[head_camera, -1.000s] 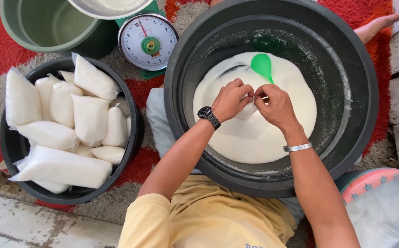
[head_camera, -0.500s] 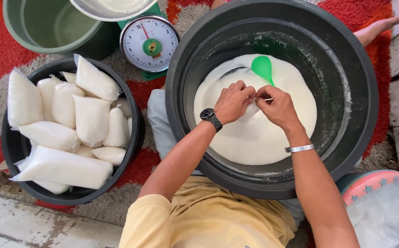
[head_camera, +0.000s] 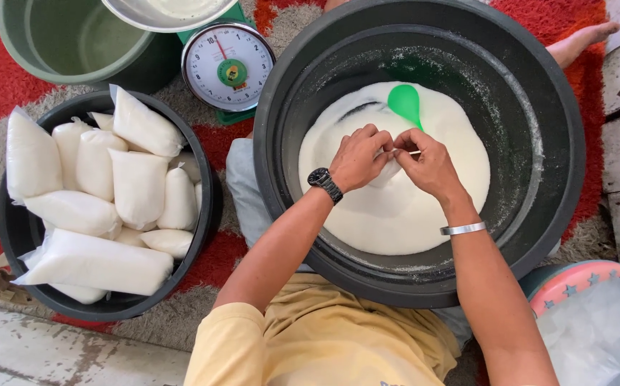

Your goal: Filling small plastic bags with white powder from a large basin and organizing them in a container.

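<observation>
A big black tub (head_camera: 538,93) holds a mound of white powder (head_camera: 403,207) with a green scoop (head_camera: 405,104) lying in it. Over the powder, my left hand (head_camera: 356,157) and my right hand (head_camera: 428,164) meet, fingertips pinched together on a small clear plastic bag (head_camera: 390,170) and a thin band at its neck. The bag is mostly hidden by my fingers. A watch is on my left wrist, a metal bangle on my right.
A smaller black tub (head_camera: 10,236) at the left holds several filled white bags (head_camera: 138,186). A dial kitchen scale (head_camera: 228,66) with a metal bowl (head_camera: 167,14) stands behind it, beside a green bucket (head_camera: 74,43). A container of clear plastic bags (head_camera: 596,329) sits at lower right.
Both hands stay pinched together over the powder; the fingers shift only slightly.
</observation>
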